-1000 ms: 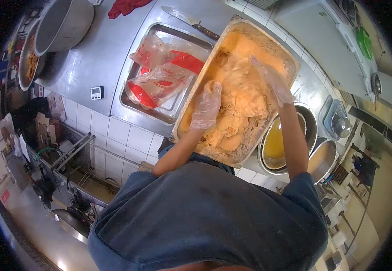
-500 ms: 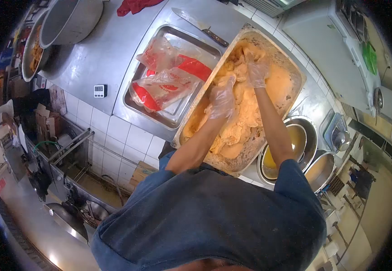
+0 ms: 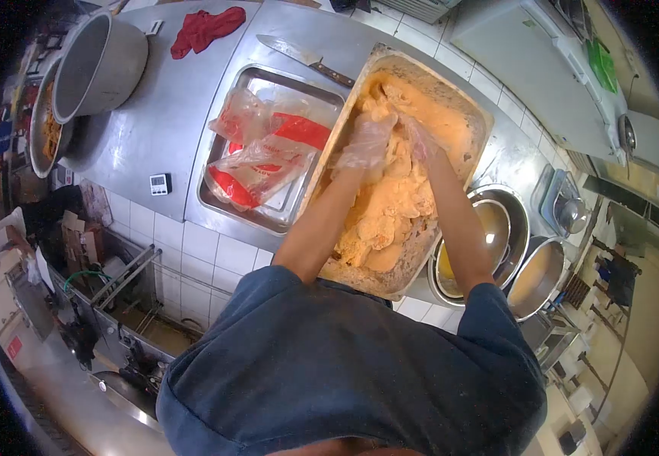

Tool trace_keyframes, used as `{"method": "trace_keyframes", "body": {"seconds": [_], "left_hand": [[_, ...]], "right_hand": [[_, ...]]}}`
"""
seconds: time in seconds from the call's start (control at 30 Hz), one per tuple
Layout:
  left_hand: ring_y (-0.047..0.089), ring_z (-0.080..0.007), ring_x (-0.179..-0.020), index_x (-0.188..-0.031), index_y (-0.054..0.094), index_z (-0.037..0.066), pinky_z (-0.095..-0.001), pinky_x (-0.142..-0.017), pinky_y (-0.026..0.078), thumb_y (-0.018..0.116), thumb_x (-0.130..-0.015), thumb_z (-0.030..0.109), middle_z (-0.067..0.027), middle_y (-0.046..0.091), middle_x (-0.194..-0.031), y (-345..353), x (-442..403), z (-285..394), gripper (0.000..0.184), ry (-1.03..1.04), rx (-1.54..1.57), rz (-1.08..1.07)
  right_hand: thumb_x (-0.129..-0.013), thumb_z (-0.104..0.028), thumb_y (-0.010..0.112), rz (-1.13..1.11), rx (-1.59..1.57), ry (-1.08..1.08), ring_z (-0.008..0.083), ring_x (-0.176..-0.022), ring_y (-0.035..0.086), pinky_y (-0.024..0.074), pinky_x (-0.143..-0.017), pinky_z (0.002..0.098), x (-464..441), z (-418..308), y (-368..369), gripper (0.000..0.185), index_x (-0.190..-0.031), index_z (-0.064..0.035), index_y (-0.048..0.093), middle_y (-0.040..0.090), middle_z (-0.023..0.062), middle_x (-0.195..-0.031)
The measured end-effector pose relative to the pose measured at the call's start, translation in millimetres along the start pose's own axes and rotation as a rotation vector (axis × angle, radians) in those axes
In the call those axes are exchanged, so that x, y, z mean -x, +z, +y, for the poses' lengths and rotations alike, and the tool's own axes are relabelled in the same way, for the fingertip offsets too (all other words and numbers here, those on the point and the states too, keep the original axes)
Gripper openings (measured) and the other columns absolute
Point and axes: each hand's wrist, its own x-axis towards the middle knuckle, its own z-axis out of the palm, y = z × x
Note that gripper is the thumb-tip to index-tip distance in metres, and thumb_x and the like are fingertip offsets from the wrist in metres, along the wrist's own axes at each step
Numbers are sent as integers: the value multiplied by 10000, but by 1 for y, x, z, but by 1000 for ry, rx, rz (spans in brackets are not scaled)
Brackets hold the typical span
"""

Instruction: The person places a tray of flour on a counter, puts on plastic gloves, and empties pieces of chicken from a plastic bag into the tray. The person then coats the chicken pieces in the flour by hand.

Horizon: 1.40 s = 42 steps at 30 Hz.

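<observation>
A large rectangular tub (image 3: 457, 114) holds orange powdery breading (image 3: 439, 125), with several lumpy coated pieces (image 3: 379, 228) heaped in its middle and near end; the coating hides what they are. My left hand (image 3: 369, 140), in a clear plastic glove, reaches into the heap from the left. Beside it, my right hand (image 3: 419, 140), also gloved, touches the pieces from the right. The hands are close together, and their fingertips are sunk in or blurred against the breading, so I cannot make out their grip.
Left of the tub, a metal tray (image 3: 257, 220) holds red-and-clear plastic bags (image 3: 268, 152). A knife (image 3: 306, 59) lies behind it. A timer (image 3: 160, 184), a red cloth (image 3: 206, 32) and a big pot (image 3: 101, 64) stand farther left. Bowls (image 3: 523, 220) sit right of the tub.
My left hand has moved toward the tub's far end, and my right hand has come nearer to it. The view has shifted slightly, so the tub and tray appear farther left.
</observation>
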Motion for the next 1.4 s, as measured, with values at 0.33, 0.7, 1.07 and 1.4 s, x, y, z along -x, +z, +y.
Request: {"method": "trace_keyframes", "body": {"seconds": [0.33, 0.7, 1.07, 1.4], "left_hand": [[641, -409, -1035, -1222, 629, -25, -496, -862, 519, 647, -814, 231, -244, 668, -1103, 0, -30, 25, 482, 1066, -1715, 54], [690, -334, -1057, -1051, 786, 118, -434, -871, 552, 698, -743, 248, -162, 737, -1088, 20, -97, 27, 345, 696, -1990, -655], [673, -293, -782, -1276, 594, 18, -466, -619, 529, 485, -979, 365, -188, 708, -933, -39, -37, -22, 470, 190, -1246, -386], [585, -281, -1193, -1429, 505, 35, -385, -1020, 485, 529, -1018, 370, -125, 610, -1340, -40, 45, -33, 530, -436, 39, -252]], "right_hand": [[-1051, -324, 427, 190, 1278, -310, 339, -931, 656, 533, -787, 462, 44, -37, -16, 401, -1380, -125, 539, 681, 176, -1138], [-1048, -420, 348, 135, 1444, -20, 421, -1076, 650, 506, -925, 524, 48, 31, -50, 522, -1304, -21, 569, 667, 263, -1187], [-936, -598, 553, 173, 191, 69, 316, -1276, 537, 402, -1103, 442, 63, 66, -66, 704, -1409, -77, 531, 552, 168, -1401], [-942, -570, 582, -153, -290, 204, 261, -1283, 532, 450, -1060, 416, 100, 56, -3, 749, -1497, -87, 441, 503, 123, -1470]]}}
